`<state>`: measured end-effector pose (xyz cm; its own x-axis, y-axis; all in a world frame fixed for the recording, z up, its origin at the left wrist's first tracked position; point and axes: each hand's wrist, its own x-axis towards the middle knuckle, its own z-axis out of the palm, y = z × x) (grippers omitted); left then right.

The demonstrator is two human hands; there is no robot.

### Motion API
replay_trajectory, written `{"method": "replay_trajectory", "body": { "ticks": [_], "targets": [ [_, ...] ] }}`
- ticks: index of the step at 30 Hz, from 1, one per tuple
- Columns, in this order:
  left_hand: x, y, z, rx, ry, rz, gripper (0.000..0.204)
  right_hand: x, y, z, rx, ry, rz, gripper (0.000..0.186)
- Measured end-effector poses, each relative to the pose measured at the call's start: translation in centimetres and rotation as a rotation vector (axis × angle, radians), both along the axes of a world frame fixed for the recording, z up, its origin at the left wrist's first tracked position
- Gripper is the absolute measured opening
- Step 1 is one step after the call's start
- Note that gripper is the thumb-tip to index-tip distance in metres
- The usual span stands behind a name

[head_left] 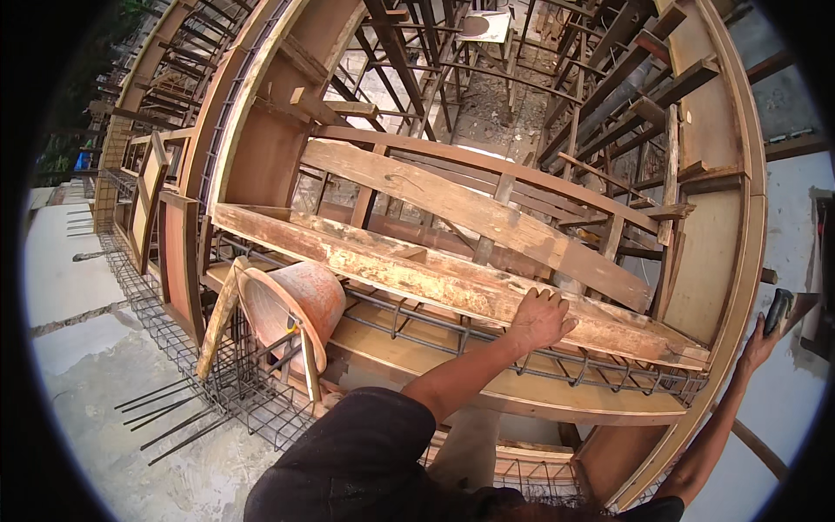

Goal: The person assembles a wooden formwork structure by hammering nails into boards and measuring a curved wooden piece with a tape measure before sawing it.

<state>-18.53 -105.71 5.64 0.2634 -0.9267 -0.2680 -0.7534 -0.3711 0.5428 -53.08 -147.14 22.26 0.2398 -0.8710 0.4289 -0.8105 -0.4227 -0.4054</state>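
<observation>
My left hand [541, 320] is closed over the upper edge of a long, worn wooden beam [391, 270], its fingers curled onto the wood. The beam slants from the upper left down to the right, above a rebar cage [470, 335]. Far out at the right, my right hand [759, 346] grips the dark handle of a handsaw [777, 311]. Its brownish blade points outward to the right, against the pale wall, and only part of it shows. To the left of the beam, a cement-stained orange bucket [317, 300] lies tilted, with tools in its mouth.
Plywood formwork panels [709, 270] frame the right side. Beyond the beam, another plank [435, 196] spans a deep opening with timber props and rubble below. Rebar ends [170, 413] stick out at the lower left over the concrete slab [78, 374]. A plywood ledge [417, 352] runs beneath the rebar.
</observation>
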Motion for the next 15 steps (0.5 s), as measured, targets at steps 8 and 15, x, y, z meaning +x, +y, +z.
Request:
{"method": "replay_trajectory", "body": {
  "ticks": [8, 15],
  "targets": [
    [1.2, 11.5, 5.4, -0.301, 0.681, 0.107, 0.049, 20.9, 28.7, 3.6, 0.704, -0.545, 0.405, 0.053],
    [12.0, 48.6, 21.4, -0.062, 1.594, 0.514, 0.045, 41.3, 53.2, 5.5, 0.256, -0.083, 1.103, 0.033]
  ]
}}
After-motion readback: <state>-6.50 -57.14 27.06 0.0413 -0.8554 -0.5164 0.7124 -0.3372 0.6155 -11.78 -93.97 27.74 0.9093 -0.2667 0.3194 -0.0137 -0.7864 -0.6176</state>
